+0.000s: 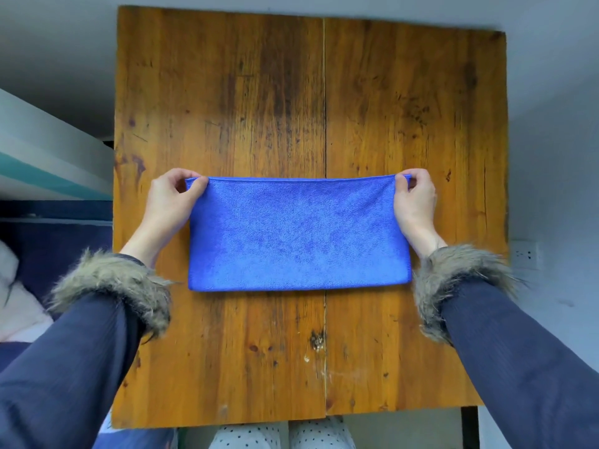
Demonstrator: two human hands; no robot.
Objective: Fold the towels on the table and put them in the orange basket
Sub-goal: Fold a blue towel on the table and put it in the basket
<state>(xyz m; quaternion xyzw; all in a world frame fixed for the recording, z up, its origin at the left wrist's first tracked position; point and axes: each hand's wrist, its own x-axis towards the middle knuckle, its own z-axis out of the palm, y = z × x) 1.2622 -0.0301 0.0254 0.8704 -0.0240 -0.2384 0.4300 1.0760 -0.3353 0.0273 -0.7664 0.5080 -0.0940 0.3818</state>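
Note:
A blue towel (298, 234) lies folded in half as a wide rectangle on the wooden table (259, 102), its fold along the near edge. My left hand (171, 197) pinches the towel's far left corner between thumb and fingers. At the far right corner my right hand (415, 199) pinches the edge the same way. Both far corners are slightly lifted off the wood. No orange basket is in view.
The table is made of two planks with a seam (325, 124) down the middle. A bed with dark bedding (48, 247) and a pale pillow lies to the left. A wall socket (525, 254) is on the right. My knees show below the near table edge.

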